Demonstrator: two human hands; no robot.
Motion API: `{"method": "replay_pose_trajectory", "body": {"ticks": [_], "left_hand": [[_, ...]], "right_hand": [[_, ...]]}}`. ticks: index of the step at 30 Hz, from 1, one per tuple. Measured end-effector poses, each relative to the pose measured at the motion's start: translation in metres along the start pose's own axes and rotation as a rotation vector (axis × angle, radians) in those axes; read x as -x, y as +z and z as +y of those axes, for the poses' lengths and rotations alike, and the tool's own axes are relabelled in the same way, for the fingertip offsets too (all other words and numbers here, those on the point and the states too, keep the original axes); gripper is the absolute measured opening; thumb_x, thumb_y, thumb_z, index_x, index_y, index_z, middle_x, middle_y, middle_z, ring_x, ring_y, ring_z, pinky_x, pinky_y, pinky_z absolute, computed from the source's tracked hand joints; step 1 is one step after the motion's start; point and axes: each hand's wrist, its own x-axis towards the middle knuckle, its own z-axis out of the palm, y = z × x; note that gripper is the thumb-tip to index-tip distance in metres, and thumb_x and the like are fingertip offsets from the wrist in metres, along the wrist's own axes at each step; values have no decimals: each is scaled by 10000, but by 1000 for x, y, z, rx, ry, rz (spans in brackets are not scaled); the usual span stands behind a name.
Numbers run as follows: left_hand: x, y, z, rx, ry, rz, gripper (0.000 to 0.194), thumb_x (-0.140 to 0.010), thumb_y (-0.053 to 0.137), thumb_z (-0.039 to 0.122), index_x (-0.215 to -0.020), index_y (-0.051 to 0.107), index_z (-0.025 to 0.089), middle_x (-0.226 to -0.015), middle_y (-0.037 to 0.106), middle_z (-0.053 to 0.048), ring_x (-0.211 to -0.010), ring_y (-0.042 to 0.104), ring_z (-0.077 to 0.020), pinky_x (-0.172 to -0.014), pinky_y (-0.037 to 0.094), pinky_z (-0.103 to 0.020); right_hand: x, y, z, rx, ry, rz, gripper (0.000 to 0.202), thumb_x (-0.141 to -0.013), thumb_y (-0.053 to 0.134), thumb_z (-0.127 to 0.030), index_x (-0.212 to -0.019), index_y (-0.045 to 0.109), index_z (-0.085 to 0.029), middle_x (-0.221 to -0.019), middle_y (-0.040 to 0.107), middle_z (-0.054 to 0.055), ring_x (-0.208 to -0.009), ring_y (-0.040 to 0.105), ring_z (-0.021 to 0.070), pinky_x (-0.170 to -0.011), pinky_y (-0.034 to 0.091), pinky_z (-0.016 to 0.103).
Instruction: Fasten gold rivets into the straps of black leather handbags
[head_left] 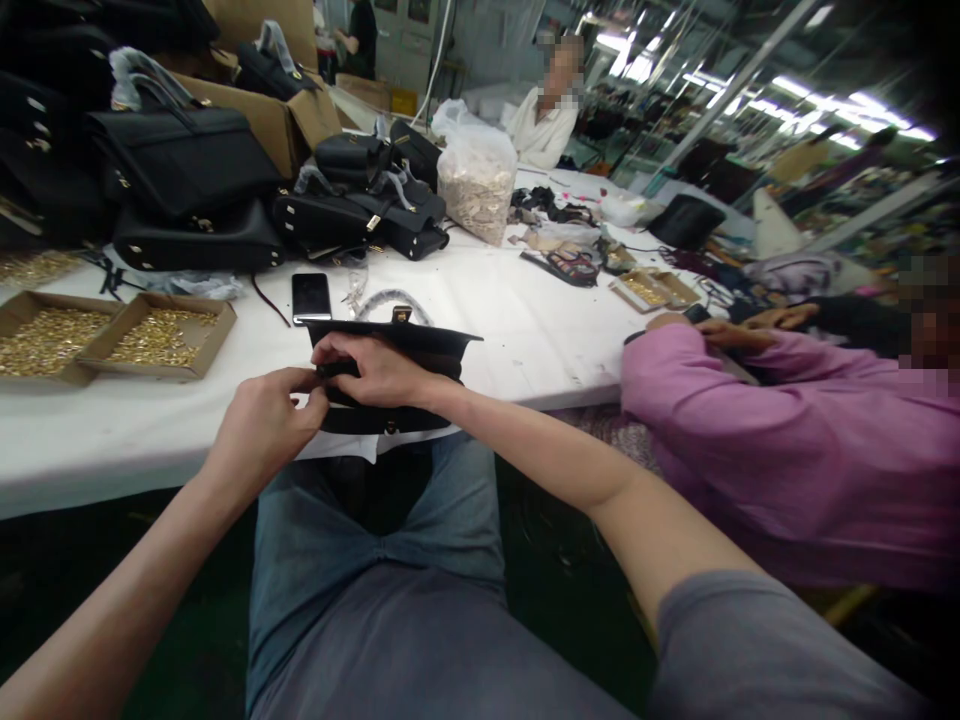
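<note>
While the black bag (441, 352) sits at the counter's (517, 350) near edge, right in front of you, your left hand (274, 405) pinches its left end, and your right hand (379, 368) reaches across with fingers curled at that same corner! Is the right grip clenched on anything small? Can't tell; the fingertips are hidden. Doing this well probably means letting the left grip steady the corner, leaving fine work to the right, pressing lightly and keeping that right wrist from crushing the bag's middle.

Workshop for bags: piled black handbags (184, 165), trays (217, 342) of gold fittings (52, 340), strip lights (874, 105).
</note>
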Motion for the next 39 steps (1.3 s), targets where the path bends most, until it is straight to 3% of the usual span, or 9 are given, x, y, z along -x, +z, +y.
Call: {"method": "replay_pose_trajectory", "body": {"ticks": [10, 18, 27, 35, 39], "left_hand": [[-6, -3, 13, -214, 92, 6, 270, -947, 572, 334, -893, 794, 191, -783, 787, -107, -744, 734, -287, -704, 434, -362], [-14, -8, 9, -126, 18, -60, 263, -939, 616, 378, -903, 811, 204, -811, 800, -75, -804, 767, -266, -684, 433, -325], [-30, -6, 4, -117, 56, -51, 234, -930, 638, 374, -867, 778, 197, -721, 727, -34, -683, 693, -200, -649, 406, -304], [-34, -2, 9, -113, 5, -52, 288, -964, 645, 403, -1006, 782, 154, -773, 727, -37, -718, 682, -199, -681, 413, -292], [-40, -1, 2, -46, -55, -85, 304, -946, 678, 434, -1008, 785, 156, -765, 740, -18, -707, 665, -187, -672, 425, -287]], "right_hand": [[2, -10, 3, -75, -73, -68, 408, -882, 630, 27, -1225, 679, -189, -1201, 765, 45, -1142, 727, 210, -1063, 542, 354], [1, -16, 6, -67, -39, -58, 440, -839, 684, 45, -1210, 706, -191, -1179, 775, 30, -1098, 720, 199, -1007, 537, 303], [-7, -21, 19, -96, -89, -39, 441, -813, 676, 40, -1198, 715, -171, -1158, 774, 39, -1069, 709, 198, -987, 524, 308], [-13, -23, 27, -32, -59, -20, 370, -844, 702, -12, -1179, 706, -170, -1093, 751, 22, -1004, 665, 177, -930, 490, 277], [-16, -20, 34, -47, -42, 17, 372, -845, 689, -5, -1184, 703, -156, -1055, 736, 13, -957, 653, 163, -883, 489, 261]]}}
